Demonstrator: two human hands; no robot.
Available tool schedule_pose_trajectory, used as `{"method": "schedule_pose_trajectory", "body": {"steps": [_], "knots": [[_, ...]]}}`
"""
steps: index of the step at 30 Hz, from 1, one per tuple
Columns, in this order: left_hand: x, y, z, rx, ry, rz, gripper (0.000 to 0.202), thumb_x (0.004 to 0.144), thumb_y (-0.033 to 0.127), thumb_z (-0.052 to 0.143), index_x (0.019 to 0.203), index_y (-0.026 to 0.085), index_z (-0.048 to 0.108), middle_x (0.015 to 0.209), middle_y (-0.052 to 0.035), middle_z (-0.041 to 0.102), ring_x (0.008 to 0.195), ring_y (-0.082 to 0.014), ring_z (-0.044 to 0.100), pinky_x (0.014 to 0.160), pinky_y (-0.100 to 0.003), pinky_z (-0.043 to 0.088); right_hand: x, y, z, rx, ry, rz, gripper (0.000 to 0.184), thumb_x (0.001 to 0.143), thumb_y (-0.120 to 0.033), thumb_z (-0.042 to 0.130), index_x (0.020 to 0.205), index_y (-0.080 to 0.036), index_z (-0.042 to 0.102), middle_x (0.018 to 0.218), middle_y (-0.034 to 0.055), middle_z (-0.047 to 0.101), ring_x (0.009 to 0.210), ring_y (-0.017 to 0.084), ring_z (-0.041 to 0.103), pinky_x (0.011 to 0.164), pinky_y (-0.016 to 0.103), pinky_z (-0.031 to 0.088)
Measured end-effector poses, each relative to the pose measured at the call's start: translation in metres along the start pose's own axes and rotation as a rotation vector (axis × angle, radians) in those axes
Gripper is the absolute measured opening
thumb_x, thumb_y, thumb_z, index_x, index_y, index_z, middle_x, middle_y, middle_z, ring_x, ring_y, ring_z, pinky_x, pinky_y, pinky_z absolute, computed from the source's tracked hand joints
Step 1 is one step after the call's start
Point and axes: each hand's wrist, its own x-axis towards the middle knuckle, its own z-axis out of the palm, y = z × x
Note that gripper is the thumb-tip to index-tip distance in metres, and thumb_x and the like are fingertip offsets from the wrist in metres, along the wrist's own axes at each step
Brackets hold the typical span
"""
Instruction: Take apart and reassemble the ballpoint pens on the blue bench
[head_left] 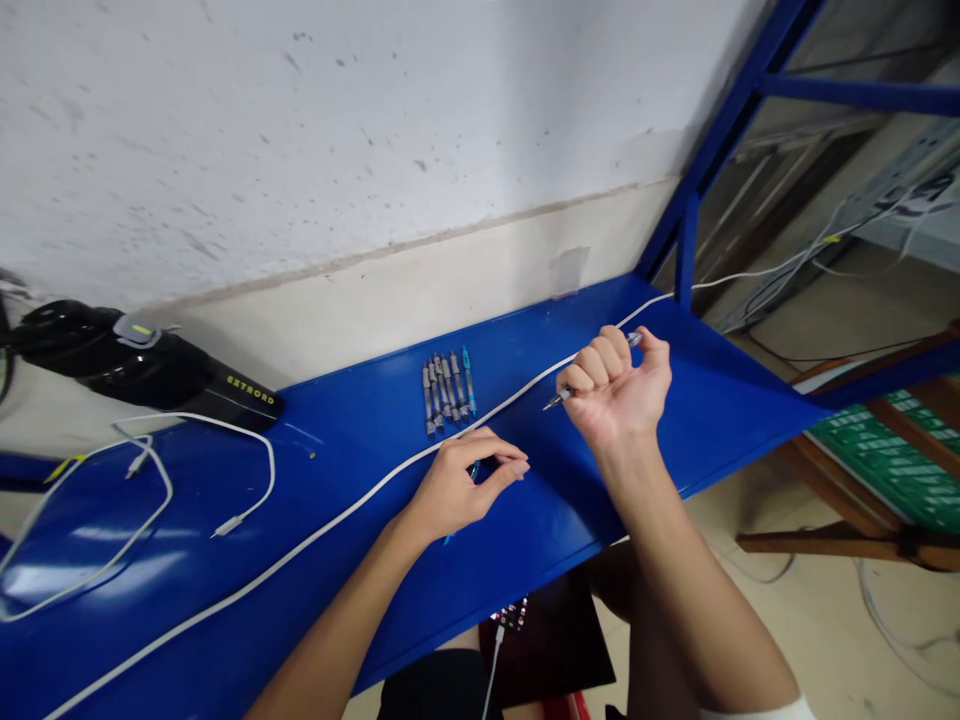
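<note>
My right hand is raised above the shelf, its fingers wrapped round a pen. The pen's tip pokes out on the left, and my thumb rests at its other end. My left hand is low over the shelf, thumb and fingertips brought together; anything between them is too small to make out. Parts of a blue pen show beneath this hand, and I cannot tell whether it is held or lying down. Beyond the left hand several grey-and-black pens lie side by side, with a light-blue pen at the right end.
A white cable runs diagonally across the blue shelf. At the left are a black bottle and a looped white cable. The wall borders the back, a blue metal frame the right.
</note>
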Motion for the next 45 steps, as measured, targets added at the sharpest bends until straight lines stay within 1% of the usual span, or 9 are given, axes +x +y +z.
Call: {"method": "schedule_pose_trajectory", "body": {"steps": [8, 11, 13, 18, 23, 27, 34, 38, 45], "knots": [[-0.003, -0.011, -0.005, 0.171, 0.001, 0.168, 0.017, 0.104, 0.018, 0.070, 0.116, 0.024, 0.080, 0.105, -0.0068, 0.083, 0.099, -0.0222, 0.075, 0.093, -0.040, 0.061, -0.022, 0.002, 0.019, -0.706, -0.201, -0.145, 0.056, 0.102, -0.065, 0.064, 0.071, -0.027, 0.037, 0.063, -0.0065, 0.032, 0.056, 0.015, 0.034, 0.058, 0.031, 0.047], [-0.003, -0.018, -0.013, 0.234, 0.024, 0.191, 0.018, 0.104, 0.016, 0.068, 0.114, 0.024, 0.080, 0.106, -0.0071, 0.084, 0.101, -0.0225, 0.075, 0.094, -0.041, 0.062, -0.030, 0.007, 0.021, -1.225, -0.427, -0.351, 0.035, 0.110, -0.053, 0.057, 0.089, -0.026, 0.058, 0.089, 0.0024, 0.055, 0.086, 0.022, 0.055, 0.090, 0.043, 0.054], [-0.003, -0.022, -0.017, 0.277, 0.034, 0.186, 0.016, 0.104, 0.016, 0.068, 0.113, 0.023, 0.079, 0.108, -0.0076, 0.083, 0.105, -0.0232, 0.076, 0.098, -0.042, 0.061, -0.037, 0.007, 0.022, -1.617, -0.595, -0.404, 0.022, 0.113, -0.042, 0.052, 0.104, -0.026, 0.065, 0.112, 0.0082, 0.059, 0.108, 0.026, 0.056, 0.102, 0.048, 0.050], [-0.006, -0.024, -0.023, 0.348, 0.016, 0.143, 0.014, 0.106, 0.018, 0.062, 0.110, 0.021, 0.075, 0.106, -0.0092, 0.078, 0.108, -0.0247, 0.072, 0.096, -0.041, 0.059, -0.053, 0.012, 0.023, -2.211, -0.847, -0.119, 0.029, 0.111, -0.013, 0.044, 0.117, -0.024, 0.070, 0.127, 0.0125, 0.056, 0.105, 0.024, 0.057, 0.086, 0.038, 0.054], [-0.008, -0.021, -0.024, 0.331, 0.027, 0.100, 0.018, 0.107, 0.014, 0.054, 0.102, 0.021, 0.070, 0.098, -0.0071, 0.072, 0.098, -0.0214, 0.068, 0.088, -0.034, 0.055, -0.061, 0.032, 0.019, -2.330, -0.903, 0.125, 0.015, 0.102, -0.019, 0.071, 0.117, -0.016, 0.071, 0.124, 0.0145, 0.061, 0.111, 0.028, 0.065, 0.096, 0.044, 0.060], [-0.008, -0.021, -0.024, 0.341, 0.067, 0.061, 0.020, 0.107, 0.012, 0.052, 0.112, 0.022, 0.069, 0.101, -0.0062, 0.072, 0.096, -0.0202, 0.068, 0.087, -0.032, 0.055, -0.061, 0.042, 0.020, -2.398, -0.914, 0.202, 0.043, 0.087, -0.041, 0.093, 0.112, -0.012, 0.074, 0.130, 0.0196, 0.061, 0.119, 0.035, 0.067, 0.103, 0.049, 0.061], [-0.007, -0.018, -0.021, 0.312, 0.042, 0.037, 0.029, 0.106, 0.009, 0.050, 0.126, 0.024, 0.065, 0.112, -0.0086, 0.071, 0.107, -0.0227, 0.069, 0.095, -0.036, 0.056, -0.059, 0.046, 0.005, -2.404, -0.837, 0.206, 0.009, 0.099, -0.018, 0.072, 0.105, -0.012, 0.076, 0.123, 0.0168, 0.064, 0.099, 0.028, 0.071, 0.088, 0.044, 0.063], [-0.006, -0.018, -0.013, 0.340, 0.108, 0.014, 0.034, 0.107, 0.007, 0.044, 0.129, 0.024, 0.062, 0.114, -0.0096, 0.071, 0.109, -0.0229, 0.071, 0.098, -0.038, 0.057, -0.062, 0.045, -0.007, -2.307, -0.792, 0.268, 0.025, 0.099, -0.004, 0.056, 0.115, -0.014, 0.073, 0.124, 0.0143, 0.066, 0.096, 0.023, 0.071, 0.087, 0.039, 0.061], [-0.004, -0.015, -0.006, 0.332, 0.298, -0.059, 0.026, 0.107, 0.010, 0.048, 0.117, 0.025, 0.067, 0.108, -0.0065, 0.075, 0.099, -0.0197, 0.075, 0.089, -0.033, 0.062, -0.050, 0.036, -0.008, -2.168, -0.805, 0.379, 0.019, 0.106, -0.015, 0.063, 0.123, -0.020, 0.069, 0.127, 0.0114, 0.067, 0.106, 0.024, 0.071, 0.091, 0.037, 0.056]]}}
